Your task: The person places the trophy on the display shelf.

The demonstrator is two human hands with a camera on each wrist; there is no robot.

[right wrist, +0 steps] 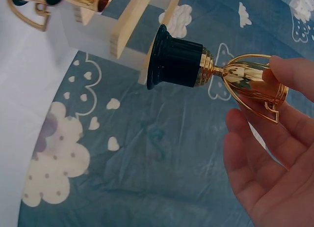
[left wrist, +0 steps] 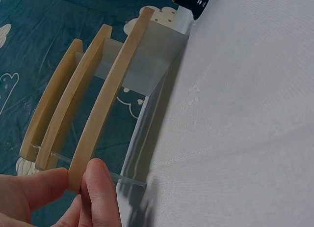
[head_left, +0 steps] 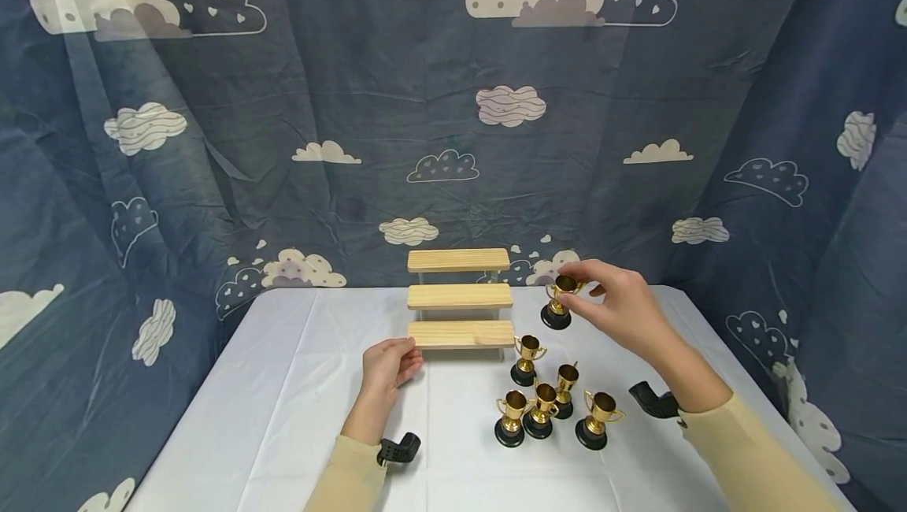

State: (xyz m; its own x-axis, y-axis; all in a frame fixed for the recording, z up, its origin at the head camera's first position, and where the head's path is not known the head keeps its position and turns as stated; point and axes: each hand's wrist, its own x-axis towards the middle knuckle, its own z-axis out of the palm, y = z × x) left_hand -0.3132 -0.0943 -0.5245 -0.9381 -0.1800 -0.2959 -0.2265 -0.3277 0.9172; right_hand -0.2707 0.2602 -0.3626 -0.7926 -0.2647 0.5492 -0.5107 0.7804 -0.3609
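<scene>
My right hand (head_left: 615, 303) pinches a small gold trophy cup (right wrist: 250, 82) by its cup part, with its black base (right wrist: 176, 60) hanging free of the table, to the right of a three-step wooden shelf (head_left: 460, 331). With thumb and fingers, my left hand (head_left: 388, 366) grips the left end of the shelf's lowest board (left wrist: 105, 106). The boards rest on clear side panels (left wrist: 152, 52). Just off the shelf's right front corner stands another trophy (head_left: 526, 358), its base partly showing at the top of the left wrist view.
Several more gold trophies with black bases, among them a trophy (head_left: 595, 420) at the right, stand upright on the white-covered table (head_left: 298, 417) in front of the shelf. A dark blue cloud-print curtain (head_left: 383, 87) hangs behind and along both sides.
</scene>
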